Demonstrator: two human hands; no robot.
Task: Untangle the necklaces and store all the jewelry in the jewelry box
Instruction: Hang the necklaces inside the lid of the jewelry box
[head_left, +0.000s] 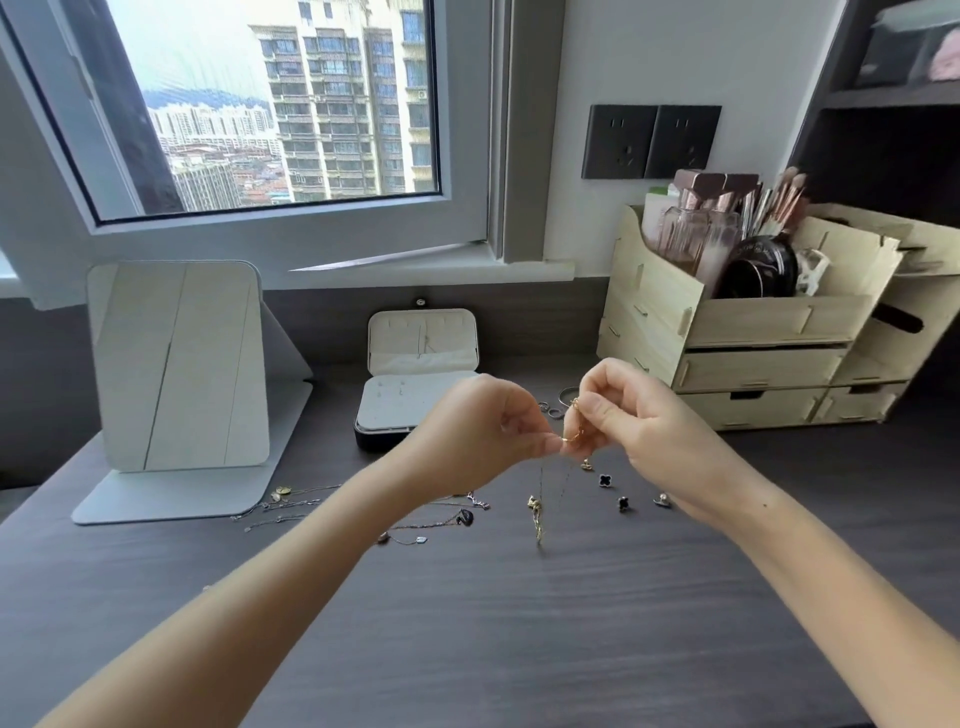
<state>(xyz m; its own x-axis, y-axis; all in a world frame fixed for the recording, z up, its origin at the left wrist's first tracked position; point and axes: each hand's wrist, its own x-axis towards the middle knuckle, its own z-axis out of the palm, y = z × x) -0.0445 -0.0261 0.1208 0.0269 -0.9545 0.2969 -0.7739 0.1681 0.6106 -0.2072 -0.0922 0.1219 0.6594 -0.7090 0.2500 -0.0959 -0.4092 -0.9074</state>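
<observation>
The left hand (483, 423) and right hand (644, 421) each pinch the thin gold chain necklace (535, 514) dangling below them, so its knot wants gentle teasing apart, never tugging, before storage in the open white-lined jewelry box (415, 408) just beyond the left hand.

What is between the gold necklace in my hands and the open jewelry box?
Nothing visible. Both hands pinch the gold necklace, and the jewelry box stands open just left of and behind the left hand. The loose rings lie behind the right hand, off that path.
</observation>
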